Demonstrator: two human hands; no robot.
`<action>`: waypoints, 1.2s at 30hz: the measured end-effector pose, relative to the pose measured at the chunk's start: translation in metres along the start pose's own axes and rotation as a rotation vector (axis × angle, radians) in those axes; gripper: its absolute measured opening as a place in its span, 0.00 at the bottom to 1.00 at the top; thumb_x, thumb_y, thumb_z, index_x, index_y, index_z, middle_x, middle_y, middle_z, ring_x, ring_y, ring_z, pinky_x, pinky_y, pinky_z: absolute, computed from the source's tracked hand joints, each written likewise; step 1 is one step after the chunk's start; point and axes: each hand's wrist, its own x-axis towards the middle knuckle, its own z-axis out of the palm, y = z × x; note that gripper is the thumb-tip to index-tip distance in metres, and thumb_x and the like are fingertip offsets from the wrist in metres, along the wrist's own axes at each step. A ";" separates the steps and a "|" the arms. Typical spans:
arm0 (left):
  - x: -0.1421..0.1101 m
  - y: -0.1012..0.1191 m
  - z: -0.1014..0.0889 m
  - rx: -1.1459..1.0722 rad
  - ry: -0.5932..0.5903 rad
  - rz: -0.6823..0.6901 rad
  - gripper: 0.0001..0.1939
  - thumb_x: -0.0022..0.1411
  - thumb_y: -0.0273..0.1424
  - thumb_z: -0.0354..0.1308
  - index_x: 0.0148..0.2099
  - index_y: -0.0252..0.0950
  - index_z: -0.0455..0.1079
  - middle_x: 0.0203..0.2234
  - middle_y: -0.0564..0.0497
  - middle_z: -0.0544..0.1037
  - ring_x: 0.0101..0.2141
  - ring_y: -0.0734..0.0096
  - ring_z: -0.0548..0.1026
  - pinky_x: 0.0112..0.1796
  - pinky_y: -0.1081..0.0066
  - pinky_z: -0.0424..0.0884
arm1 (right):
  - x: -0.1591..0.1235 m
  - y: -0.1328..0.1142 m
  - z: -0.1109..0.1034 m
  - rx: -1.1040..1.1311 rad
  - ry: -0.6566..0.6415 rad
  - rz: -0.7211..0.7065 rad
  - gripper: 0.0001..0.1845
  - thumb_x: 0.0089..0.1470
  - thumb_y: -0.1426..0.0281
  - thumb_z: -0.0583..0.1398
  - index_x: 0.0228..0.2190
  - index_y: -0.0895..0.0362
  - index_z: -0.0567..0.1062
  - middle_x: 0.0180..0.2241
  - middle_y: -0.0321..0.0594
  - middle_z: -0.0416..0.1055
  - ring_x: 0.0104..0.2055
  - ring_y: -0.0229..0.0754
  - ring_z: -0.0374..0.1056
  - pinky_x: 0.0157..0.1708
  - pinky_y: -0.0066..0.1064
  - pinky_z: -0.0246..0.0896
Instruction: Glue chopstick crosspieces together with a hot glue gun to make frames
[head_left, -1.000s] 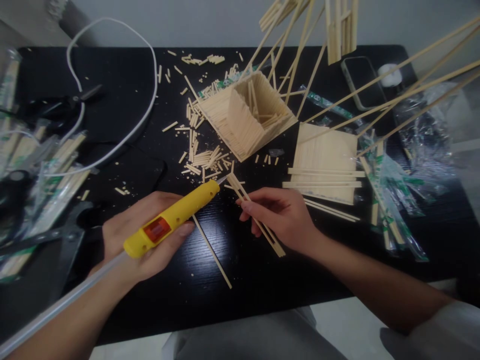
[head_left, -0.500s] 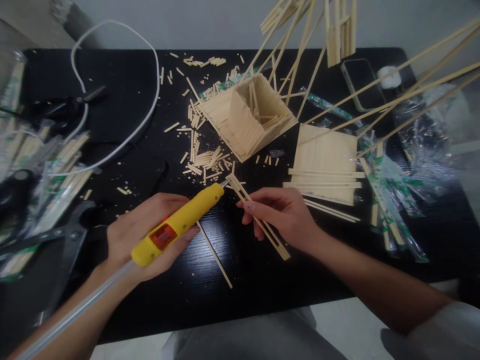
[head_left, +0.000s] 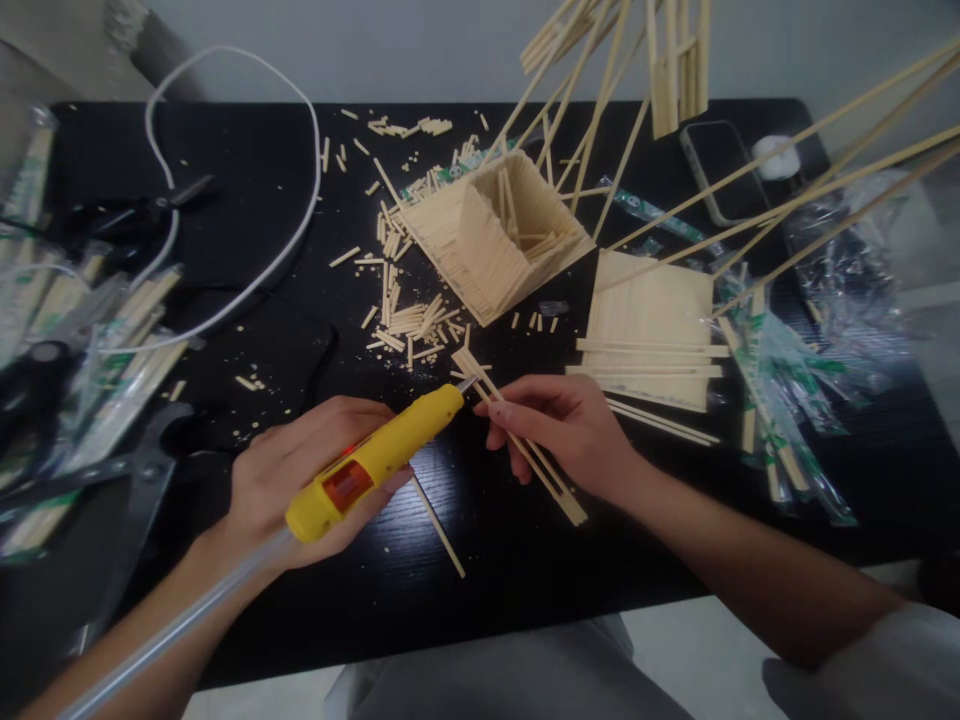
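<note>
My left hand [head_left: 315,470] is wrapped round a yellow hot glue gun [head_left: 390,450], with a clear glue stick [head_left: 180,620] running out of its back end. The gun's metal tip lies at the side of a narrow frame of wooden sticks [head_left: 551,490]; whether it touches cannot be made out. My right hand [head_left: 562,430] pinches that frame about its middle between thumb and fingers. A single wooden stick [head_left: 442,530] lies on the black table, partly hidden beneath my left hand and the gun.
Beyond my hands stands a box of wooden sticks [head_left: 487,250], with short cut pieces [head_left: 412,320] scattered beside it. Right of it lies a flat stick panel [head_left: 652,300]. Long sticks [head_left: 825,190] jut across the right. Pliers [head_left: 142,470], a white cable [head_left: 315,150] and a phone [head_left: 716,170] lie around.
My left hand has moved the glue gun right and slightly toward me, so its tip has gone from the frame's far end down along its side. My right hand stays nearly still.
</note>
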 end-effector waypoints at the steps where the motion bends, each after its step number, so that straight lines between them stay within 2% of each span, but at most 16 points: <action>1: -0.001 -0.001 0.000 -0.002 0.010 -0.004 0.07 0.72 0.36 0.60 0.50 0.42 0.73 0.38 0.49 0.84 0.35 0.65 0.84 0.31 0.69 0.80 | 0.000 0.000 0.000 -0.002 0.002 0.001 0.18 0.51 0.57 0.77 0.31 0.59 0.85 0.23 0.34 0.80 0.16 0.31 0.70 0.15 0.21 0.66; 7: -0.005 -0.004 -0.003 0.073 0.041 -0.057 0.07 0.71 0.35 0.60 0.49 0.44 0.75 0.40 0.52 0.85 0.36 0.65 0.85 0.33 0.68 0.81 | -0.001 0.001 0.000 -0.002 -0.011 -0.009 0.16 0.53 0.59 0.75 0.32 0.59 0.85 0.24 0.35 0.80 0.16 0.31 0.70 0.15 0.20 0.66; 12: -0.003 -0.002 -0.002 -0.033 0.030 0.012 0.09 0.69 0.34 0.63 0.51 0.43 0.75 0.39 0.50 0.85 0.35 0.65 0.85 0.31 0.69 0.80 | 0.000 0.002 0.000 -0.005 -0.002 0.016 0.19 0.51 0.57 0.77 0.33 0.60 0.85 0.23 0.35 0.79 0.16 0.31 0.70 0.14 0.21 0.66; 15: -0.003 -0.002 -0.001 -0.038 -0.001 0.027 0.10 0.69 0.33 0.63 0.52 0.42 0.75 0.40 0.48 0.85 0.36 0.65 0.85 0.31 0.69 0.80 | 0.000 0.003 -0.001 -0.002 -0.019 0.009 0.17 0.54 0.58 0.75 0.34 0.59 0.85 0.24 0.35 0.80 0.17 0.32 0.70 0.14 0.21 0.66; 19: -0.002 -0.001 0.000 -0.024 0.013 0.013 0.07 0.70 0.35 0.62 0.50 0.42 0.75 0.39 0.49 0.85 0.34 0.65 0.85 0.29 0.69 0.79 | -0.001 0.004 -0.003 0.021 -0.029 0.021 0.15 0.55 0.60 0.75 0.34 0.59 0.86 0.24 0.35 0.80 0.17 0.32 0.70 0.15 0.20 0.67; 29: 0.000 0.000 -0.001 0.019 0.072 -0.013 0.05 0.71 0.31 0.61 0.48 0.42 0.74 0.38 0.52 0.84 0.36 0.66 0.85 0.37 0.67 0.82 | 0.000 0.005 -0.004 0.044 -0.044 0.021 0.14 0.55 0.60 0.75 0.34 0.59 0.86 0.24 0.35 0.80 0.17 0.31 0.70 0.14 0.19 0.66; 36: 0.000 0.001 -0.001 -0.008 0.030 0.022 0.07 0.72 0.36 0.60 0.50 0.42 0.74 0.37 0.50 0.83 0.35 0.66 0.84 0.30 0.69 0.80 | -0.001 0.005 0.000 -0.054 0.022 -0.059 0.15 0.53 0.60 0.76 0.32 0.59 0.85 0.24 0.34 0.79 0.17 0.30 0.69 0.15 0.20 0.64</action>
